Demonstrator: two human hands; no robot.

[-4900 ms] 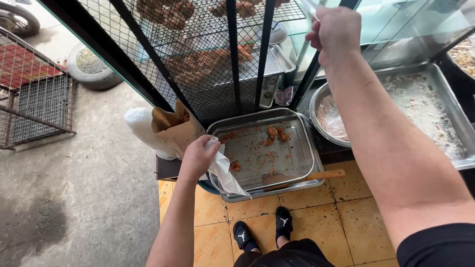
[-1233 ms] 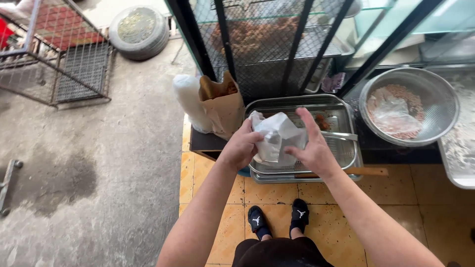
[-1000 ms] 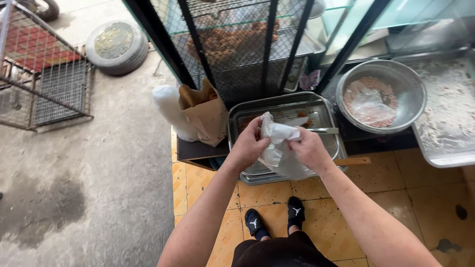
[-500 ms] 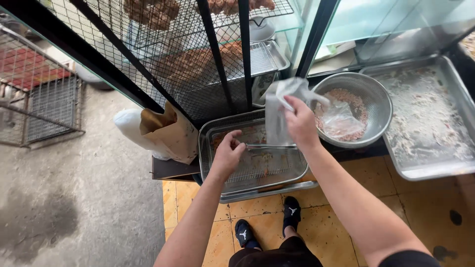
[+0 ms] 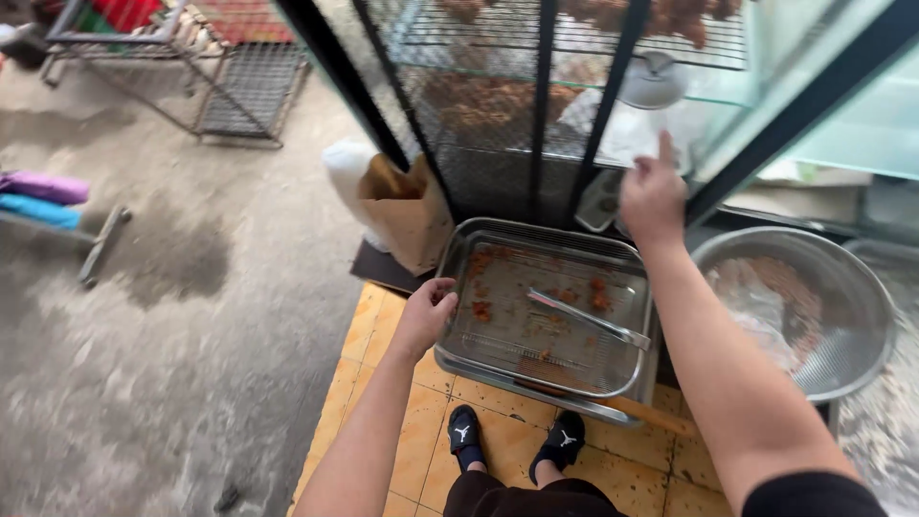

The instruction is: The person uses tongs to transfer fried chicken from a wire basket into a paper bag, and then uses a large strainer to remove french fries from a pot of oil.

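While the left hand (image 5: pixel 424 316) grips the tray (image 5: pixel 479 359) rim at frame centre to steady it, the right hand (image 5: pixel 654 191) reaches up, fingers loosely spread, holding nothing, toward the cage (image 5: pixel 536 105).

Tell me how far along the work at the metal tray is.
Done: the tray holds only crumbs. In hand: the left hand rests on its rim; the right hand reaches up, open, at the glass case. Left: the tongs lie untouched in the tray, and the brown paper bag stands open beside it.
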